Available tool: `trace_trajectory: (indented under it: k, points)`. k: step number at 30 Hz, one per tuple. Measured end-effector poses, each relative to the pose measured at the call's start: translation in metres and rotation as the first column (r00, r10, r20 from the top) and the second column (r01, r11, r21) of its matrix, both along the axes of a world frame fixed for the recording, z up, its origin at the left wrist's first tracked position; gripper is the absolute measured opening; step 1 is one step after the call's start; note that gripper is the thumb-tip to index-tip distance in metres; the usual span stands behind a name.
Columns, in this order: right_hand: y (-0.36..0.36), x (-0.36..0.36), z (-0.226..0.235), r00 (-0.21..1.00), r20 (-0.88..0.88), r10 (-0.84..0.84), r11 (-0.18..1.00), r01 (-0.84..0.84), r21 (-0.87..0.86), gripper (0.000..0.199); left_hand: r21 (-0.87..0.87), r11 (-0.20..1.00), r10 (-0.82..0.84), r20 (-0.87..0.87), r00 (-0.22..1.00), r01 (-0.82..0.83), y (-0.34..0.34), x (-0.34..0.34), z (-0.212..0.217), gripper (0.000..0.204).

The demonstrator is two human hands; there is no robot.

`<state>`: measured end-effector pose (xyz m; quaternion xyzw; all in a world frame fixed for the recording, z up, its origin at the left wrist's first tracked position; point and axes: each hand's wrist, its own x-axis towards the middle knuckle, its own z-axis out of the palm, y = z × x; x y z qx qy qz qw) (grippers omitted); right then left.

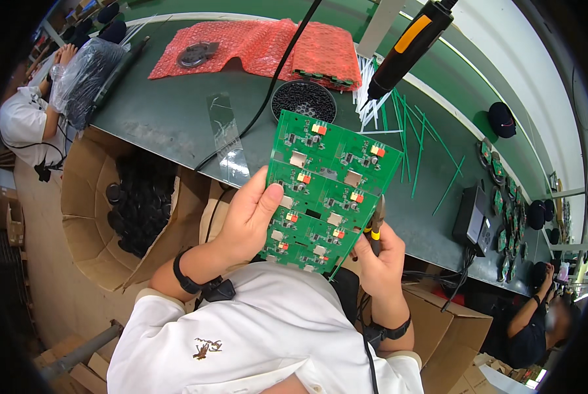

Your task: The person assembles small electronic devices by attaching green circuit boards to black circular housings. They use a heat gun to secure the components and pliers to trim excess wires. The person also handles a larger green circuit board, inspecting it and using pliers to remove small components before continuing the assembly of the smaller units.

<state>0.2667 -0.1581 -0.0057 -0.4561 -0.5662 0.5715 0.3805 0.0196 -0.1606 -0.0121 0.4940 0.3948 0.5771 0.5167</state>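
My left hand (pixel 249 217) grips a green circuit board panel (pixel 336 167) by its left edge, with the thumb lying on its face. The panel is tilted up in front of my body and carries rows of repeated small circuits with red and cream connectors. At the panel's right edge, my right hand (pixel 382 262) is wrapped round pliers (pixel 376 230) with black and yellow handles. Their jaws point upward along that edge; whether they bite into the board cannot be seen. A thin green strip (pixel 335 270) shows by the panel's lower right corner.
Behind the panel stands a bowl (pixel 274 104) of small black parts. Green strips (pixel 417 141) and white strips (pixel 366 95) lie loose beside it. Red bubble wrap (pixel 254 41) lies farther back. An electric screwdriver (pixel 413 47) hangs overhead. Cardboard boxes (pixel 77 210) flank me; co-workers sit at both sides.
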Motion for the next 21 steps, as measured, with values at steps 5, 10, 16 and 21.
trace_trajectory:
  k: [5,10,16,21]
  points:
    - [-0.001,-0.001,-0.008,0.853,-0.512,0.096,0.940,-0.248,-0.236,0.026,-0.182,0.977,-0.072,0.214,0.974,0.112,0.001,0.001,0.000,0.043]
    - [0.004,-0.005,-0.006,0.988,-0.147,0.050,0.999,-0.049,0.006,0.027,-0.100,0.992,-0.067,0.142,0.988,0.082,0.003,-0.005,-0.006,0.042]
    - [0.009,-0.003,0.003,0.990,-0.135,-0.045,0.999,0.044,-0.012,0.022,-0.058,0.996,-0.068,0.009,0.998,0.068,-0.006,-0.003,-0.001,0.041]
    - [0.010,0.000,-0.006,0.933,-0.357,0.035,0.990,-0.080,-0.112,0.017,-0.077,0.989,-0.117,0.103,0.988,0.125,-0.002,-0.004,-0.003,0.042]
